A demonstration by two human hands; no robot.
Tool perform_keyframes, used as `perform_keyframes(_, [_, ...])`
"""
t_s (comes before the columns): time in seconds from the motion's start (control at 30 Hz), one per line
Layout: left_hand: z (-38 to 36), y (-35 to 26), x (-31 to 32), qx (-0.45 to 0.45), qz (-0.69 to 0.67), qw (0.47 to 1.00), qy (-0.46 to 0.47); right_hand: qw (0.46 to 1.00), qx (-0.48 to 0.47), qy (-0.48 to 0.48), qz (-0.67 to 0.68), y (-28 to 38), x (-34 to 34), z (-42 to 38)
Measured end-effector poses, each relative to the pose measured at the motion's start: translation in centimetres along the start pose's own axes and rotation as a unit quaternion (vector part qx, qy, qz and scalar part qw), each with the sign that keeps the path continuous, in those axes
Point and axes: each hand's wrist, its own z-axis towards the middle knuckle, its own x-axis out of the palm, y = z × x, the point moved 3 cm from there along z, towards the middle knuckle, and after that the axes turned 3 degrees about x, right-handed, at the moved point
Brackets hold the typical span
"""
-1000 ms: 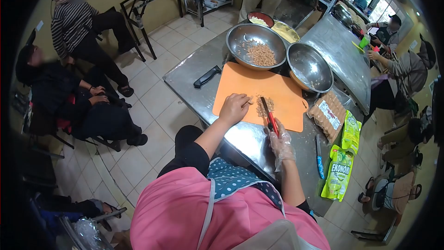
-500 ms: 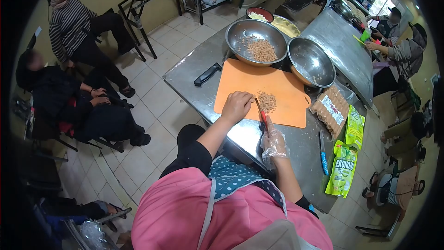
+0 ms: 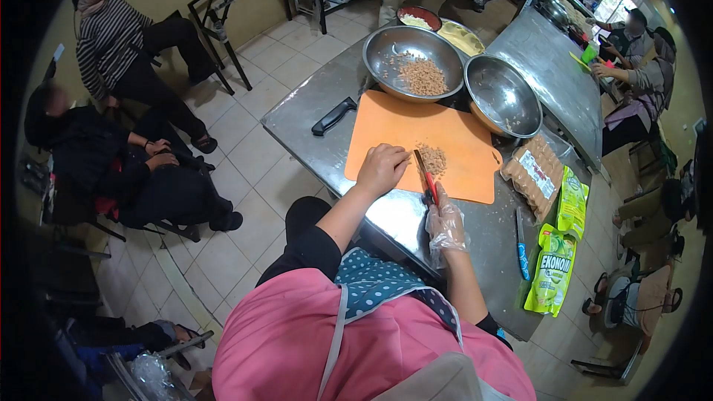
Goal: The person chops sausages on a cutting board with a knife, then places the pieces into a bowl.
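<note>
My right hand (image 3: 447, 224), in a clear plastic glove, is closed round the red handle of a knife (image 3: 426, 175). The blade points away from me over an orange cutting board (image 3: 386, 122). Just right of the blade lies a small heap of chopped sausage (image 3: 434, 159). My left hand (image 3: 384, 168) is bare and rests on the board left of the knife, its fingers bent and pressed together. Whatever is under those fingertips is too hidden to name. Beyond the board, a steel bowl (image 3: 379, 48) contains more chopped pieces (image 3: 423, 76).
A second steel bowl (image 3: 505, 93) stands beside the first. On the right lie packed sausages (image 3: 533, 175), green pouches (image 3: 551, 271) and a blue-handled knife (image 3: 523, 252). A black-handled knife (image 3: 334, 117) lies left of the board. Seated people (image 3: 126, 37) are at the left.
The knife and my right hand have shifted slightly right, leaving a wider gap to my left fingers. The person behind the table has straightened up.
</note>
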Motion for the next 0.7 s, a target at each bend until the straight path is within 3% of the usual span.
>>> perform_keyframes(0.2, [0.4, -0.7, -0.7, -0.007, -0.027, 1.000, -0.015, 0.994, -0.014, 0.025, -0.106, 1.1, 0.1, 0.4])
perform_keyframes(0.4, [0.2, -0.1, -0.2, 0.014, -0.002, 0.999, -0.032, 0.993, -0.052, 0.013, -0.101, 0.6, 0.1, -0.1])
perform_keyframes(0.7, [0.0, -0.4, 0.0, 0.025, 0.014, 0.999, -0.017, 0.991, -0.025, 0.028, -0.125, 0.6, 0.0, -0.4])
